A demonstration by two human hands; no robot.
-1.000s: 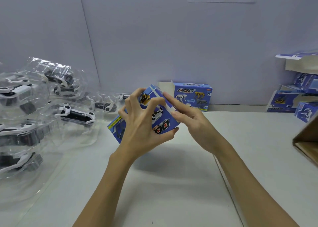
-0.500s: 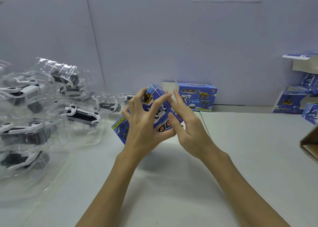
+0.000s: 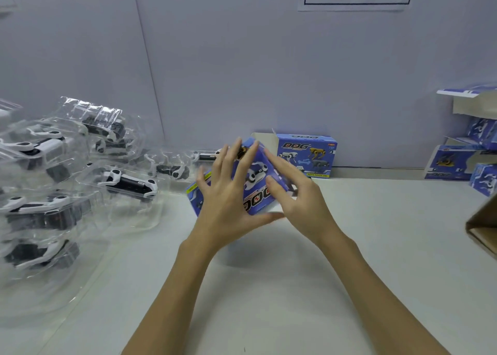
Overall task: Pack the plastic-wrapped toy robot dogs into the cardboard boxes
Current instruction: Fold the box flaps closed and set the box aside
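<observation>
Both hands, the left hand (image 3: 228, 196) and right hand (image 3: 298, 198), are pressing spread fingers (image 3: 236, 150) against the tilted blue box (image 3: 255, 188), probably steadying it for closing.

"DOG" on blue box (image 3: 306, 155) at wall; partial "DO" on held box (image 3: 255, 193).

White table (image 3: 376, 247): wrapped toy dogs (image 3: 129, 185) heaped left; blue boxes (image 3: 306, 155) at rear, more far right.
</observation>
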